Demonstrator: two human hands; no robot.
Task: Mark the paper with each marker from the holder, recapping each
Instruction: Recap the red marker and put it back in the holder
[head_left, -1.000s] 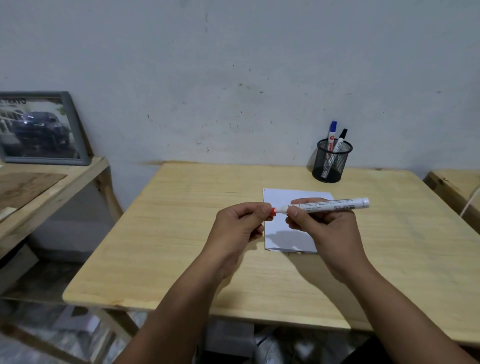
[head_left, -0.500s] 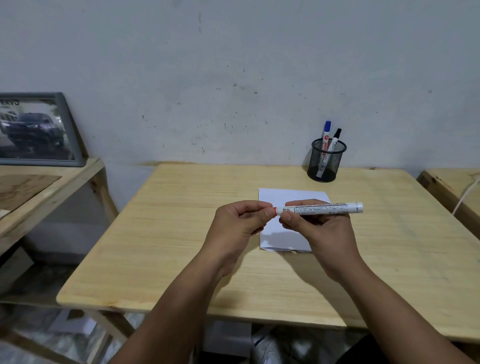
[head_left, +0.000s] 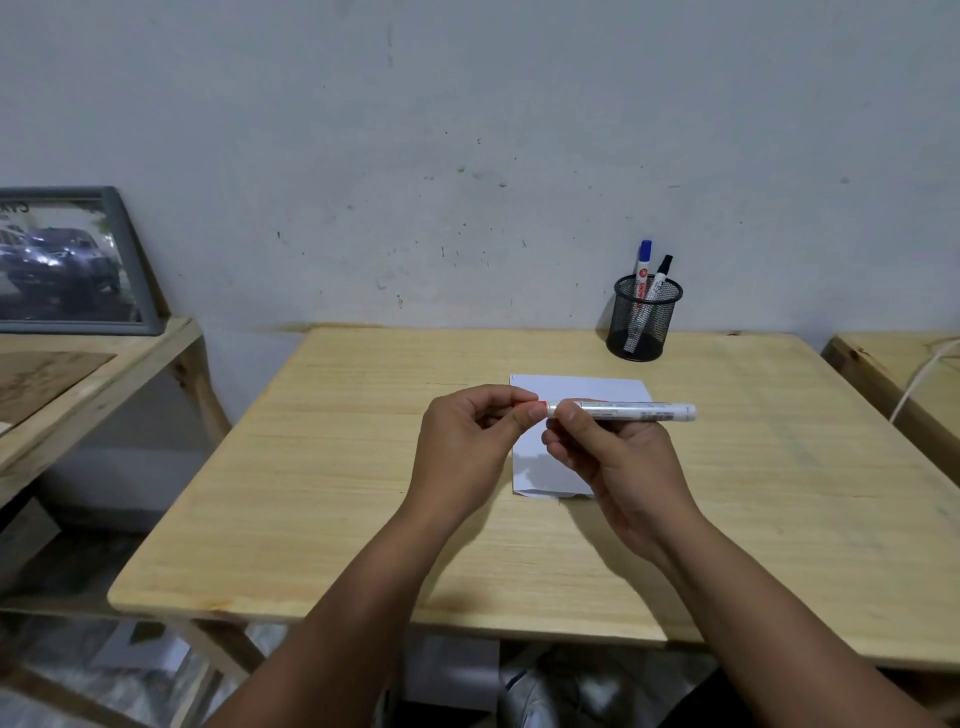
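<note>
A framed car photograph (head_left: 67, 262) is leaning against the wall on a side shelf (head_left: 98, 364) at far left. At centre, above a light wooden table (head_left: 322, 493), the person's left hand (head_left: 467, 452) is pinching an orange cap (head_left: 540, 405) between thumb and forefinger, the cap sitting at the tip end of a white-barrelled marker (head_left: 623, 410); whether cap and barrel are fully joined cannot be told. The right hand (head_left: 618, 462) is gripping the marker's barrel near that same end, holding it level, with its far end pointing right. Both hands are hovering over a white sheet of paper (head_left: 550, 467) lying flat on the table. Farther back and to the right, near the wall, a black mesh holder (head_left: 644, 327) is standing upright on the table, carrying a blue-capped marker (head_left: 643, 262) and a black-capped marker (head_left: 662, 273). At the far right edge, a white cord (head_left: 922, 374) is trailing across a neighbouring wooden surface (head_left: 883, 358).
</note>
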